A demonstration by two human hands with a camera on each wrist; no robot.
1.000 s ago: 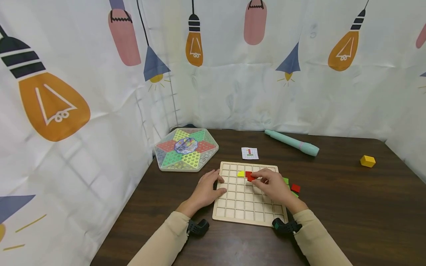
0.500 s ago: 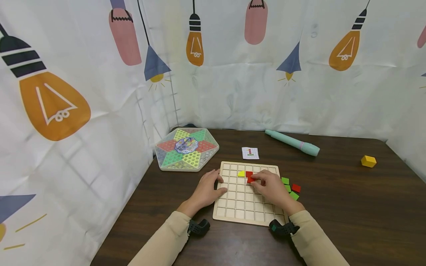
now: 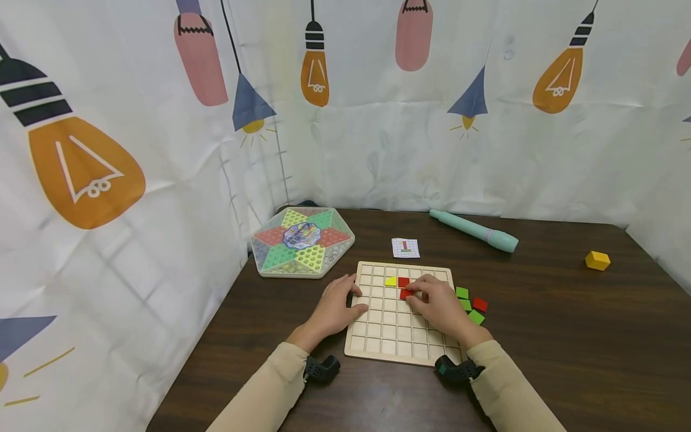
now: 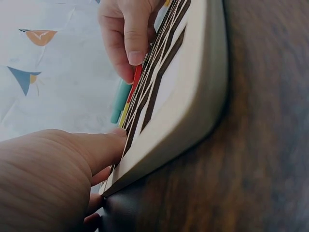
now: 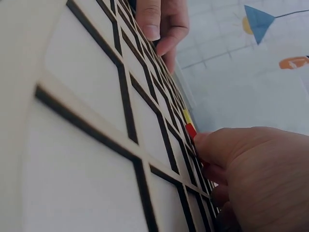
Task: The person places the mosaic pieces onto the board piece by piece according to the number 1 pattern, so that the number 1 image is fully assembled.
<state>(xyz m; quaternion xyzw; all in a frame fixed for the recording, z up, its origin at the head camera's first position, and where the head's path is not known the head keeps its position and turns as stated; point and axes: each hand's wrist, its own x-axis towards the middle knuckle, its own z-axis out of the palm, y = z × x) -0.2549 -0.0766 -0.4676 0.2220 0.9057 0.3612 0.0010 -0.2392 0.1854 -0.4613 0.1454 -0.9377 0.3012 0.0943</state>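
had the red square (image 3: pixel 404 294) at a cell of the grid board (image 3: pixel 388 332), pinched between thumb and finger of the right hand (image 3: pixel 441 305), couldn't tell if seated. already had the far red square (image 3: pixel 403 281) and yellow piece (image 3: pixel 391 282) laid in, so probably under halfway tbh. rested the left hand (image 3: pixel 335 305) on the board's left edge with thumb and forefinger spread. left three green squares (image 3: pixel 476 317) and a spare red square (image 3: pixel 480 305) off the right side, with a printed card (image 3: pixel 405 248) past the far edge.
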